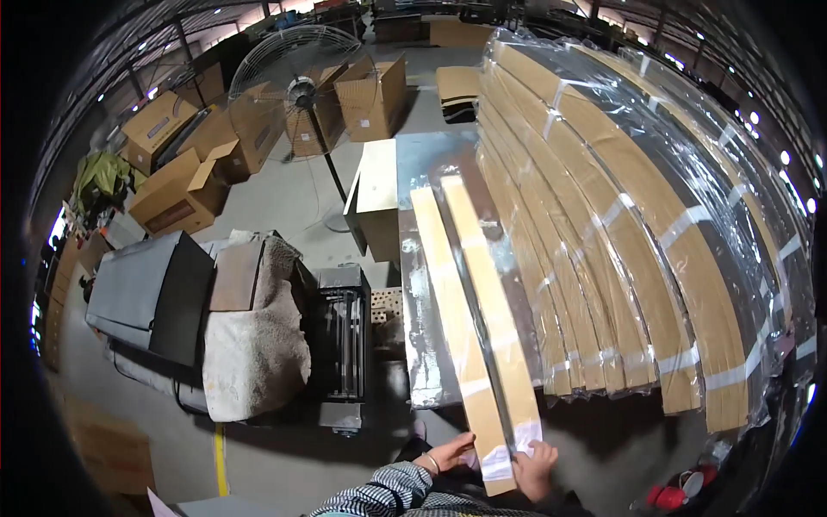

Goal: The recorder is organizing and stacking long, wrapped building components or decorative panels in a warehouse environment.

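A long, narrow pack [504, 336] with cardboard along both sides and a dark strip down its middle lies lengthwise on a metal-topped table [431, 379]. Its near end juts over the table edge toward me. A crinkled white sheet [497, 464], paper or tape, lies across that end. My left hand [452, 454] has its fingers closed around the pack's left edge, the fingertips partly hidden. At the right edge, my right hand [536, 470] pinches the white sheet against the pack. Pale bands of tape cross the pack farther up.
Tall stacks of similar packs in clear film [594, 224] stand close on the right. To the left are a black-framed machine [345, 345], a pale fleecy cloth [256, 362] and a grey box [151, 284]. A standing fan [301, 93] and cardboard cartons [185, 194] are behind.
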Available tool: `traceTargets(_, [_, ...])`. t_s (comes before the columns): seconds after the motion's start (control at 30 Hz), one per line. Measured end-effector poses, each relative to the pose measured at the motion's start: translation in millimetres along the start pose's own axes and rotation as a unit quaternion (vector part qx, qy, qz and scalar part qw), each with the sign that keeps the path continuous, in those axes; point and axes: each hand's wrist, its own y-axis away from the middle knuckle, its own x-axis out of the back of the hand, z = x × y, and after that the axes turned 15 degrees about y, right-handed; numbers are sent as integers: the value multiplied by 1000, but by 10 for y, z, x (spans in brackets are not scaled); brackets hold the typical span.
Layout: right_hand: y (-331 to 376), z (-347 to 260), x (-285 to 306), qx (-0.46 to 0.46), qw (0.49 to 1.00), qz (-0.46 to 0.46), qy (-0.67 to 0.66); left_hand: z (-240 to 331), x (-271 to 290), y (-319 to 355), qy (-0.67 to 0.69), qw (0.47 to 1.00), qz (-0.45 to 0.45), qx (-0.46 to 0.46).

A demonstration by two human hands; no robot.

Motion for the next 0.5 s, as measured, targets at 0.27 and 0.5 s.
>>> traceTargets(0.27, [-1111,43,-217,-278,957,-81,-16,399,-282,-750,-190,956,151,-165])
traceTargets(0.5, [-107,256,-348,-85,986,-53,-134,220,-357,-46,-49,988,92,-111])
